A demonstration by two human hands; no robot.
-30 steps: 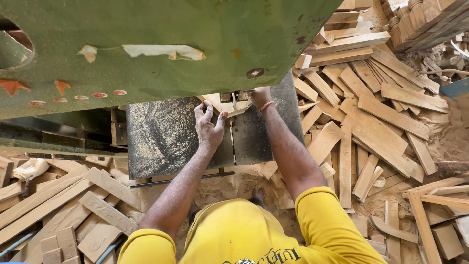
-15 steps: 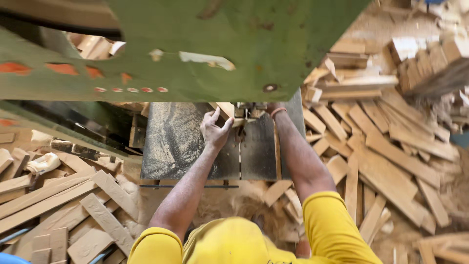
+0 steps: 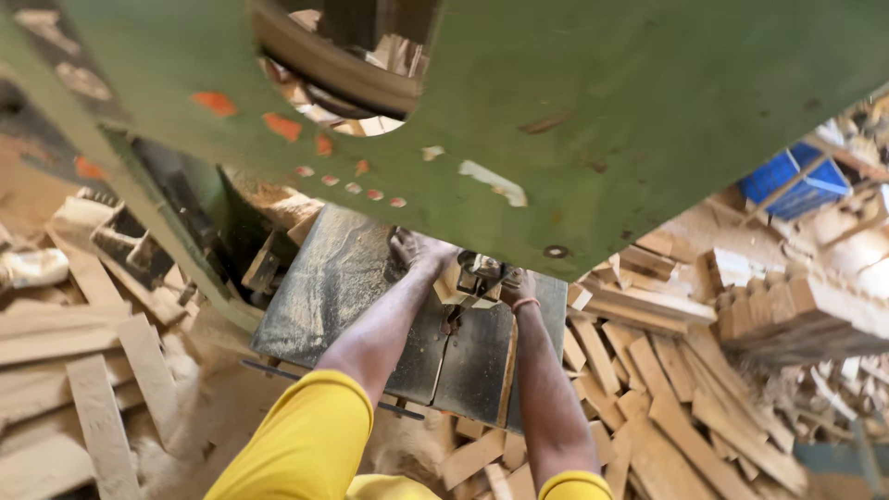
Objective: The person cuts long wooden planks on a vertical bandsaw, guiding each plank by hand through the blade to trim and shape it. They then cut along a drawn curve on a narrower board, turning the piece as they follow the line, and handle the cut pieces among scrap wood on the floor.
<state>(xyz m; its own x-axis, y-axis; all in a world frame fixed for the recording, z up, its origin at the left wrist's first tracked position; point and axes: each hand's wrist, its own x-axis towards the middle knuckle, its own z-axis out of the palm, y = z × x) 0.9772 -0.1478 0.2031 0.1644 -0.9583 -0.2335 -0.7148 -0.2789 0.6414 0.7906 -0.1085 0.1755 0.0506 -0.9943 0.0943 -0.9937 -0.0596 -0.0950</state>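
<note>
Your left hand (image 3: 419,252) lies flat with its fingers spread against the near end of a small pale wood block (image 3: 451,282), and your right hand (image 3: 517,287) presses in from the other side, though the green saw housing (image 3: 593,130) cuts off its fingers, so I cannot tell whether they curl around the wood or only bear on it. The block sits on the dark, dust-streaked steel saw table (image 3: 343,287), right at the blade guide (image 3: 478,270) where the slot (image 3: 443,356) in the table ends. Judging by that, you look to be in the middle of the cut, with the 2 hands feeding the piece into the blade rather than lining it up. The next move, as I read it, calls for a slow, even push straight along the slot, with fingertips kept off to each side of the blade line, because the piece is short and both hands are close to the guide. Offcut slats (image 3: 667,389) are heaped on the floor to your right and more boards (image 3: 102,407) lie to your left, well apart from the table. A blue crate (image 3: 795,181) stands at the far right.
</note>
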